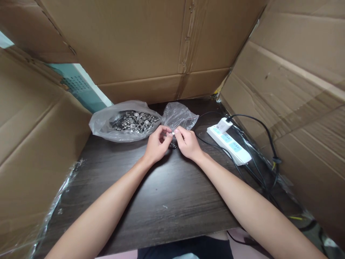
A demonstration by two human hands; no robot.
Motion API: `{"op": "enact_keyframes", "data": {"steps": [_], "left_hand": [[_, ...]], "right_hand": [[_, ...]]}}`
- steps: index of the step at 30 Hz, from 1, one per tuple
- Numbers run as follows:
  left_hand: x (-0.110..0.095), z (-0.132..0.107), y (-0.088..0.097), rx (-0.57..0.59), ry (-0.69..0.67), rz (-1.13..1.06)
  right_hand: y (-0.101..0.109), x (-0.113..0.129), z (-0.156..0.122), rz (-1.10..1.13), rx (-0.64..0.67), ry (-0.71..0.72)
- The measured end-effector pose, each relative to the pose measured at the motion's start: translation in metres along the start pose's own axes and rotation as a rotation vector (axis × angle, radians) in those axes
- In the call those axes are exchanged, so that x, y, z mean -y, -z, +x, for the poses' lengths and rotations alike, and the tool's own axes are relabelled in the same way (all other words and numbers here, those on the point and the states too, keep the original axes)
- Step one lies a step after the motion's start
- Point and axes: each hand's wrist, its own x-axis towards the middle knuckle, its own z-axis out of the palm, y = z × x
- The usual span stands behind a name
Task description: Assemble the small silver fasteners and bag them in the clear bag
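My left hand and my right hand meet over the dark wooden table, fingertips pinched together on a tiny silvery metal part. A few small dark parts lie on the table just under the hands. Behind my left hand lies an open clear plastic bag full of small round metal parts. A second, smaller clear bag sits right behind my right hand's fingers.
A white power strip with a white plug and black cables lies at the right. Cardboard walls enclose the table at the back, left and right. Plastic wrap hangs along the left edge.
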Motion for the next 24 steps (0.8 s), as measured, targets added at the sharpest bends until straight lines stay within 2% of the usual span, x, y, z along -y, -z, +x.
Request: {"op": "enact_keyframes", "data": {"steps": [13,24], "left_hand": [[0.0,-0.0001,0.0011,-0.025,-0.058,0.032],[0.0025,0.0016,0.0031,-0.008,-0.041,0.016]], "right_hand": [[-0.0001,-0.0023,0.0007,-0.002,-0.018,0.009],[0.0005,-0.0011,0.0003,-0.012,-0.018,-0.015]]}}
